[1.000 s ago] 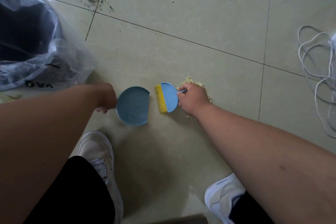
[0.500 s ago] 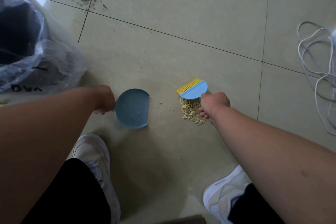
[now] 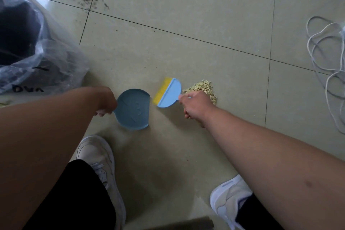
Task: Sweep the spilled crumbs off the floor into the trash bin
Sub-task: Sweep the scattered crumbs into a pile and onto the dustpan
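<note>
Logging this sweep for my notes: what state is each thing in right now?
Left hand: grips the dustpan.
Dustpan: on the floor, no crumbs inside.
Right hand: grips the brush.
Brush: between dustpan and crumbs.
Crumbs: piled on the floor.
Trash bin: open, bag-lined.

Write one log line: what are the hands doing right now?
left hand holds dustpan | right hand holds brush | crumbs on floor | dustpan empty

Black marks that look like letters stand low on the side of the trash bin [image 3: 28, 87], seen through its clear plastic liner [image 3: 61, 58], but they cannot be made out as a word. A faint raised mark sits on the blue dustpan [image 3: 133, 108], also unreadable.
</note>
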`<state>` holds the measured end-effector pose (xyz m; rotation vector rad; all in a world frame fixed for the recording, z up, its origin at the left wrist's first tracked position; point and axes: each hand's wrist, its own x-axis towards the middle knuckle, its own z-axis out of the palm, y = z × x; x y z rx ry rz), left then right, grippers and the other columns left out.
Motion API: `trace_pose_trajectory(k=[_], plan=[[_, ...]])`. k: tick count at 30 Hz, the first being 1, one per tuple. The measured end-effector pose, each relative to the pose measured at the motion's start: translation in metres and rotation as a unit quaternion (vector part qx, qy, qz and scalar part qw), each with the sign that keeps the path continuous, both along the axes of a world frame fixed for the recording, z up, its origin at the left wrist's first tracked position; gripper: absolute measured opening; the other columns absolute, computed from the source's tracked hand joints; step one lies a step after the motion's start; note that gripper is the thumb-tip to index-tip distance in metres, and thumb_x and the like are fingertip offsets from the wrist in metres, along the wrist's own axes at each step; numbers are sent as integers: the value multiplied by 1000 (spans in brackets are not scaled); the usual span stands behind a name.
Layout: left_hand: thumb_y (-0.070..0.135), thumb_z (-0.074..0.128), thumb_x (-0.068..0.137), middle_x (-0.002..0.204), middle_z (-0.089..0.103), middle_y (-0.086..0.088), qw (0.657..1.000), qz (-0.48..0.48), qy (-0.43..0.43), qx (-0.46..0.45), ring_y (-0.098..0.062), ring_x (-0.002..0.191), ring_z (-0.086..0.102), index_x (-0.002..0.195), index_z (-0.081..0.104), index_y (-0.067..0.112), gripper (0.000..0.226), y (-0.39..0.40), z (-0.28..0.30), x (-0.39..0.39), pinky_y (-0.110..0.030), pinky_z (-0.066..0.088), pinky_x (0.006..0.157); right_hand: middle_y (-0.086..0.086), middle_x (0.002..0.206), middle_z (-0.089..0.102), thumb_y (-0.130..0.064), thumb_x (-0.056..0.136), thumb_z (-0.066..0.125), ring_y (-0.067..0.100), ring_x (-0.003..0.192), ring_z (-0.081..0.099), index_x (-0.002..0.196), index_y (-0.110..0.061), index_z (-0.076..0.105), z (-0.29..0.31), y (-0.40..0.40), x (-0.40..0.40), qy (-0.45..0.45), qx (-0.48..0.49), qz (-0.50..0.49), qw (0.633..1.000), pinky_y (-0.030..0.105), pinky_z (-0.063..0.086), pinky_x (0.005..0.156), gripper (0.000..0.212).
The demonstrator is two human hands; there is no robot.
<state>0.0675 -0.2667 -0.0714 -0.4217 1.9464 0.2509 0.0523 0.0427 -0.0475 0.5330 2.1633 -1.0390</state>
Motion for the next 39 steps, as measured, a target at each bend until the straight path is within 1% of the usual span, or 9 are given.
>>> trace_pose_trajectory(k=[5,10,14,18,22,26,28,33,39], plan=[[9,66,94,61,64,-13,1000,-1,13,12,-25,51,53,96,77,-6,19,-3,0,1,-31,48,57,5,86,69,-36,96,65,23,80,64,94,-10,76,-8,-6,9,4,51,128,990,32,53,79,28],[12,66,95,60,65,-9,1000,-11,24,13,-22,44,53,88,75,1,15,-5,2,2,-24,45,45,2,72,71,-35,93,67,21,69,67,82,-12,74,-5,32,2,24,139,157,978,27,51,63,26],[10,66,95,50,58,-6,1000,2,20,11,-21,39,47,76,68,5,20,-7,0,4,-21,39,40,-1,80,68,-37,92,67,24,82,65,81,-21,70,-1,69,-1,52,194,171,965,27,42,70,19],[9,66,94,43,54,-4,1000,6,14,6,-21,39,45,74,68,4,21,-6,-1,5,-20,37,39,2,81,70,-35,92,71,21,77,64,91,-17,76,1,81,0,67,141,123,980,29,47,67,18],[7,65,96,37,48,-2,1000,17,-15,3,-21,45,42,104,76,-9,21,-5,-7,4,-22,35,40,-1,69,63,-31,92,73,14,60,54,88,-17,76,4,66,5,70,63,74,993,25,41,54,15],[6,68,92,37,51,-6,1000,24,-11,1,-24,50,47,96,77,-9,18,-6,-12,5,-29,39,50,-4,70,64,-31,93,72,12,61,56,89,-18,75,-3,37,8,72,28,75,994,23,43,55,14],[6,68,92,36,50,-6,999,37,-13,-8,-22,46,44,89,75,-6,14,-4,-11,5,-26,37,48,-3,73,66,-33,92,72,14,64,58,92,-17,76,-10,22,11,75,17,47,996,24,45,60,16],[11,68,92,39,54,-6,999,33,5,-17,-21,40,46,64,68,5,28,0,-4,4,-21,38,41,0,81,71,-37,90,70,25,75,69,97,-19,75,-20,14,8,65,47,-14,997,31,57,70,20],[15,68,92,45,59,-6,999,29,9,-18,-21,38,49,63,68,7,30,0,0,3,-18,40,38,6,91,75,-37,92,70,28,88,71,102,-17,78,-9,65,-11,82,167,-31,982,29,53,78,24]])
